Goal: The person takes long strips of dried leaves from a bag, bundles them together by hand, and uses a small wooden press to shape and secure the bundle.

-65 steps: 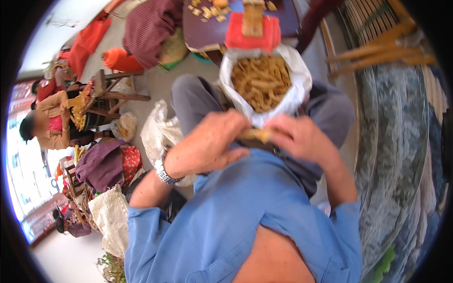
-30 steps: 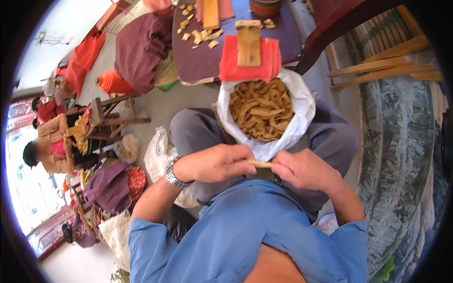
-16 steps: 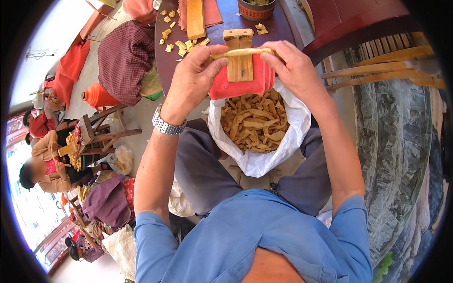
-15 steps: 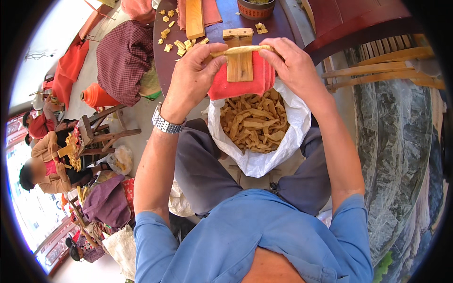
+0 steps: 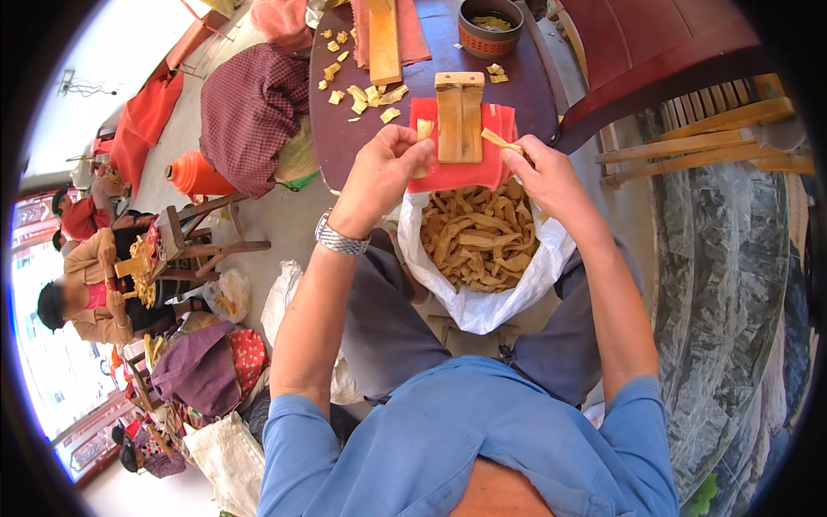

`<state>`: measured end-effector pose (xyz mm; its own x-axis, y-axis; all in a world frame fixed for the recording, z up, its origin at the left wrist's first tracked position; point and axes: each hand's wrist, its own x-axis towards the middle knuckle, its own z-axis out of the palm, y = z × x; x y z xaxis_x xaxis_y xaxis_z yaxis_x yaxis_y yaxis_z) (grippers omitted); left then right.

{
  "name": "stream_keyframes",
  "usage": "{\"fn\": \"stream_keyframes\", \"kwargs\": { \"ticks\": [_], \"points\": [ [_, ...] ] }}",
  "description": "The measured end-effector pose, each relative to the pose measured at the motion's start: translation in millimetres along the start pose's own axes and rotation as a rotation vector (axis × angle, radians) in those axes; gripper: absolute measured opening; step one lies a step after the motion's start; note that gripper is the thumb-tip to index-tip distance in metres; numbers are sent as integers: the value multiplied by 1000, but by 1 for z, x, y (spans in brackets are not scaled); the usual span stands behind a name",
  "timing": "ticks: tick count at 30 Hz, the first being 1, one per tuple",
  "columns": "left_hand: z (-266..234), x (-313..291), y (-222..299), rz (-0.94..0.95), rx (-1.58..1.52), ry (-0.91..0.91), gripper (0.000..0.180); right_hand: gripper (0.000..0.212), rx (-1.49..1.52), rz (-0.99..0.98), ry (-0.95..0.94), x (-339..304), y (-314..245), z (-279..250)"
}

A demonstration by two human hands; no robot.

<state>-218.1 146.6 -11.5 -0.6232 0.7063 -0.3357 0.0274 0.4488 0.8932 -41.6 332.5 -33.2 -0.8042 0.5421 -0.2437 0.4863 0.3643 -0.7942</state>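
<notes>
My left hand pinches a short pale-yellow piece of dried root-like strip between thumb and fingers. Another piece of the strip sticks out from the closed fingers of my right hand. Between the two hands stands a small wooden block with a crosspiece at its far end, lying on a folded red cloth at the table edge. Just below, a white sack gapes between my knees, full of brownish-yellow dried strips.
On the dark table are scattered pale chunks, a wooden board on a cloth, and a round pot. A red-brown chair stands at the right. People sit at the left by a wooden stool.
The single strip stretched between both hands is now in two pieces, one in each hand. My hands have come apart and lower, and the view has shifted slightly.
</notes>
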Motion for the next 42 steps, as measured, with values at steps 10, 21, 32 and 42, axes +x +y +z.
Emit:
{"fn": "stream_keyframes", "kwargs": {
  "ticks": [10,21,32,42],
  "points": [
    [20,-49,27,173,-972,-136,28,20,966,37,-170,-43,-52,1],
    [1,-100,7,538,182,395,31,39,723,-105,-63,-77,-45,16],
    [37,-128,41,237,-669,15,33,36,950,-5,-438,-105,-79,12],
    [31,-149,29,94,-612,-150,25,19,271,-330,-131,-124,-71,16]
  ]
}}
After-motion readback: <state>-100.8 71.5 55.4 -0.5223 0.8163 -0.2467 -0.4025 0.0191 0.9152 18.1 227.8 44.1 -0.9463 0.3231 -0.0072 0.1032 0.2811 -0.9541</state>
